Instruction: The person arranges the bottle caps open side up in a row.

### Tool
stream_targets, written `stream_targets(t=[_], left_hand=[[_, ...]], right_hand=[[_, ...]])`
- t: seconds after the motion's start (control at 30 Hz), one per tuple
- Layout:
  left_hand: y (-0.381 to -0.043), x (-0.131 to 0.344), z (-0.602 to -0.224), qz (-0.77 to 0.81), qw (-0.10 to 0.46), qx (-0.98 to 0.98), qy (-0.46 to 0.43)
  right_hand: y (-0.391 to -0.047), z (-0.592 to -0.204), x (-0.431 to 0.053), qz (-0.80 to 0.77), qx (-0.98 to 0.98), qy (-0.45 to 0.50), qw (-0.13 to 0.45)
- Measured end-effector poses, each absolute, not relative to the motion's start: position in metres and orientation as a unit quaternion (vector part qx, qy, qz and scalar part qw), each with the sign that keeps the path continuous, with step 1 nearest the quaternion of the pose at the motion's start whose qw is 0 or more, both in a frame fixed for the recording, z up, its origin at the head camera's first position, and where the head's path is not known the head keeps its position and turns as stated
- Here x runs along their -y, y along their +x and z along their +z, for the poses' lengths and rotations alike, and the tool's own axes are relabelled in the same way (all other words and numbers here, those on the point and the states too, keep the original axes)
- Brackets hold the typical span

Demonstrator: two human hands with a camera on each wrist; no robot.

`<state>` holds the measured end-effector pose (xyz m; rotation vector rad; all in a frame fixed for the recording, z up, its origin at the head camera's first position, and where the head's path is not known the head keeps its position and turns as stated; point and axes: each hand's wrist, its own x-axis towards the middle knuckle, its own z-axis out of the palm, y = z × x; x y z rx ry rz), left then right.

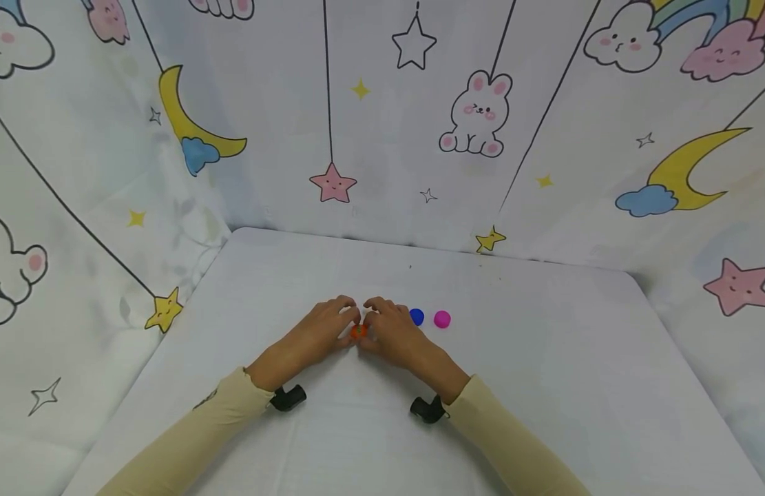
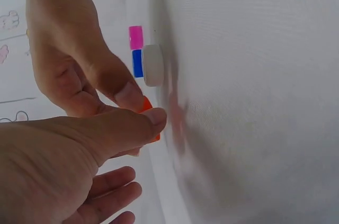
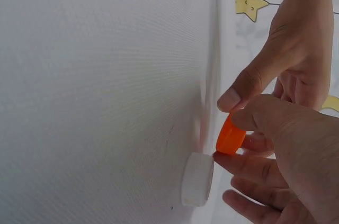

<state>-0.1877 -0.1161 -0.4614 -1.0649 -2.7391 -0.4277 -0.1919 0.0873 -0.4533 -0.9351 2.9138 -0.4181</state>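
The orange cap sits between the two hands, near the middle of the desk, tilted and close to the surface; whether its edge touches down I cannot tell. The right hand pinches it, thumb on one face and index finger at the rim, while the left hand has thumb and finger clamped on the opposite side. The remaining fingers of both hands are loosely bent and hold nothing.

To handle it well, I would keep the pinch light and the two thumbs level, so that the small disc does not twist or spring away, and let one hand's grip settle before the other's loosens. Staying low seems wise, as a slip would then cost little.

The cap is a short, round piece, smooth and faintly glossy, probably plastic. Near the right fingertips lies a white cap, thicker, with what looks like a finely ridged side; the head view hides it. Beyond the right hand are a blue cap and a pink cap, both round and matt-looking. The desk has a pale, finely textured covering, and behind it hangs a creased, printed backdrop
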Motion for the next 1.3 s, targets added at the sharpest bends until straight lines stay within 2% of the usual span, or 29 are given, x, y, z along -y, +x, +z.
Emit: stream_targets(t=[0.3, 0.57, 0.83, 1.3], left_hand=[[-0.186, 0.117, -0.457, -0.144, 0.115, 0.910, -0.372], [-0.192, 0.119, -0.455, -0.158, 0.101, 0.921, -0.342], [-0.195, 0.120, -0.452, -0.235, 0.006, 0.933, -0.271], [-0.202, 0.128, -0.452, -0.338, -0.093, 0.906, -0.236]], right_hand=[[-0.193, -0.455, -0.089, -0.158, -0.946, -0.281, 0.037], [-0.192, -0.454, -0.092, -0.164, -0.944, -0.285, 0.013], [-0.192, -0.451, -0.097, -0.188, -0.929, -0.315, -0.042], [-0.193, -0.454, -0.094, -0.166, -0.925, -0.335, -0.063]])
